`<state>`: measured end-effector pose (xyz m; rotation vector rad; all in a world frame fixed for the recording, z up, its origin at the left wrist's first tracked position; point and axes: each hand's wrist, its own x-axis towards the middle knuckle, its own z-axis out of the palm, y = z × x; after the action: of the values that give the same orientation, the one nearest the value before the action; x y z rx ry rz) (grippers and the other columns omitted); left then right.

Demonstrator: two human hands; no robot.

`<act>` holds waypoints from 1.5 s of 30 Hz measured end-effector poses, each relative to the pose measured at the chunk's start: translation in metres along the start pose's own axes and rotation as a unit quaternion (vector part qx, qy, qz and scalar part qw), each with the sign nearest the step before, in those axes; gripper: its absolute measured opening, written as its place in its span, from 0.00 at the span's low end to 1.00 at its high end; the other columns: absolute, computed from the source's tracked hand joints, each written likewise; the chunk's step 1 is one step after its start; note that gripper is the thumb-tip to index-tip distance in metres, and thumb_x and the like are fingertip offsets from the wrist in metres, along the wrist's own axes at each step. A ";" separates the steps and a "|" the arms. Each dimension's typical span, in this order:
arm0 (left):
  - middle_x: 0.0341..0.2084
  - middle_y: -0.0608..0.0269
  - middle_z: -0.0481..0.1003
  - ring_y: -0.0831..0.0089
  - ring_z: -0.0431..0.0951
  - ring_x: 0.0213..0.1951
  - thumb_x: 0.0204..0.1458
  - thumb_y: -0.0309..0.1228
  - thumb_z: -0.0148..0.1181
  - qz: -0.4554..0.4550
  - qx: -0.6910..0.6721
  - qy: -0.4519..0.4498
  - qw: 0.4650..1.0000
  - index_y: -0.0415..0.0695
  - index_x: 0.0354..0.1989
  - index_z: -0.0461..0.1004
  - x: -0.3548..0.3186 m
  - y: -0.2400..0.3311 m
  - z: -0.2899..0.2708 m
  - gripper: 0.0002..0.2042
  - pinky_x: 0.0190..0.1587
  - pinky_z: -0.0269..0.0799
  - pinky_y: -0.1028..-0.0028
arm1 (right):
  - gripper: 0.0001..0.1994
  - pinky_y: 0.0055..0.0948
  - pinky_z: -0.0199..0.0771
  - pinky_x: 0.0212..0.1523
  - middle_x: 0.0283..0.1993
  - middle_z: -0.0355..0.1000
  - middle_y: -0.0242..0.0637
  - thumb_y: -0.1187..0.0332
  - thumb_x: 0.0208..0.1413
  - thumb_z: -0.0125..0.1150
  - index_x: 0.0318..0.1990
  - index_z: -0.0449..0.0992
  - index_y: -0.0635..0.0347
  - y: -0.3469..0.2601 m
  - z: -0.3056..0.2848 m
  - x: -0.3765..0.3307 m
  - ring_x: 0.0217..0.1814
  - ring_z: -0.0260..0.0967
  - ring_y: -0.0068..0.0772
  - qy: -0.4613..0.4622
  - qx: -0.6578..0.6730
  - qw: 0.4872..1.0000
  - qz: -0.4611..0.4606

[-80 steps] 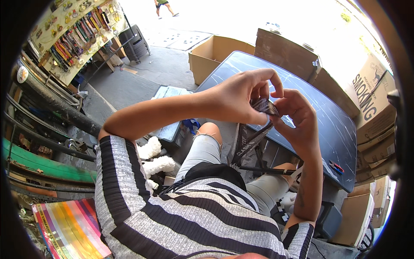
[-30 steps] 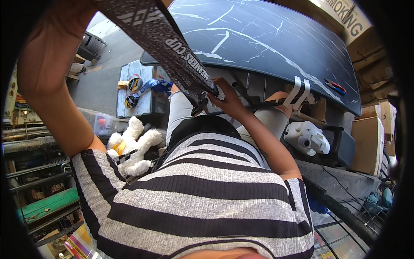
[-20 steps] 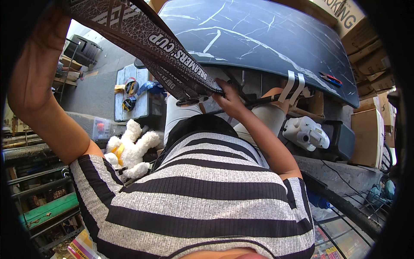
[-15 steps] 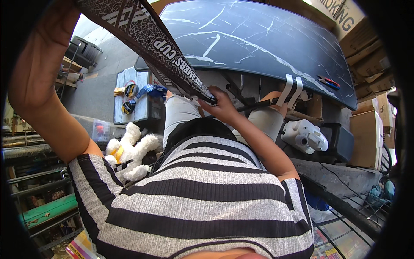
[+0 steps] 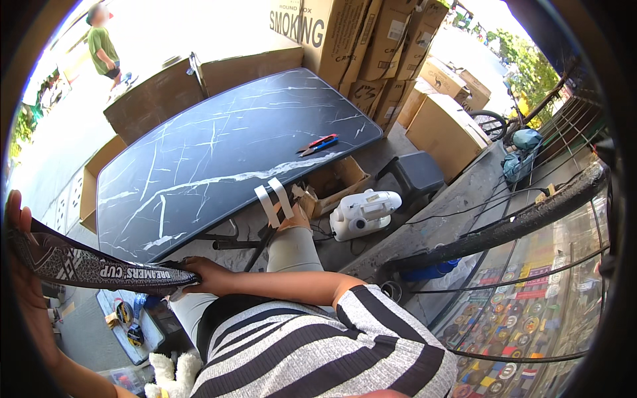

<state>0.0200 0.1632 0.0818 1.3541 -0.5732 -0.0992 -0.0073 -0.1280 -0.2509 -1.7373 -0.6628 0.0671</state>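
Observation:
A wide black ribbon (image 5: 126, 270) with white printing and a net-like pattern runs between my two hands at the left. At its left end, my left hand (image 5: 30, 292) is raised at the rim of the view, with fingertips showing above the ribbon. My right hand (image 5: 207, 276) pinches the other end over my lap. Red-and-blue-handled snips (image 5: 318, 144) lie on the black marble-patterned table (image 5: 219, 152). Two white strips (image 5: 273, 202) hang over that table's near edge, by my knee.
Below the table sit a white machine (image 5: 365, 215) and a black bin (image 5: 415, 176). Cardboard boxes (image 5: 371, 50) are stacked behind. A small side table (image 5: 149, 331) carries round items, and a white plush toy (image 5: 176, 375) lies near my lap. A person (image 5: 103, 50) in green stands far left.
My view has turned right, so the table and boxes show more fully. My left hand and the ribbon now sit lower and further left in view. Both hands stay on the ribbon.

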 end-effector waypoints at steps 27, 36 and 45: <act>0.64 0.37 0.62 0.57 0.65 0.66 0.64 0.31 0.47 0.082 0.052 0.115 0.989 0.24 0.67 0.52 -0.007 0.045 0.101 0.28 0.68 0.62 0.63 | 0.23 0.31 0.72 0.51 0.50 0.76 0.46 0.58 0.59 0.66 0.56 0.74 0.64 0.010 -0.054 0.016 0.50 0.74 0.35 -0.095 -0.009 0.987 0.126; 0.71 0.40 0.53 0.57 0.54 0.72 0.65 0.35 0.44 -0.001 0.017 0.007 1.000 0.31 0.72 0.44 -0.010 0.033 0.108 0.32 0.71 0.56 0.64 | 0.13 0.34 0.69 0.50 0.45 0.74 0.48 0.69 0.59 0.63 0.47 0.76 0.68 -0.005 -0.033 0.005 0.47 0.73 0.43 -0.144 -0.010 0.987 0.068; 0.68 0.35 0.56 0.52 0.58 0.70 0.61 0.32 0.51 -0.015 -0.033 -0.018 0.999 0.25 0.70 0.46 -0.017 0.024 0.110 0.34 0.71 0.56 0.63 | 0.17 0.38 0.69 0.49 0.43 0.71 0.49 0.64 0.56 0.67 0.46 0.75 0.66 0.012 -0.020 -0.014 0.47 0.71 0.46 -0.087 -0.017 0.989 0.119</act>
<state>-0.0495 0.0779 0.1100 1.2987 -0.5751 -0.1670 -0.0063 -0.1538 -0.2606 -1.8513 -0.5830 0.3782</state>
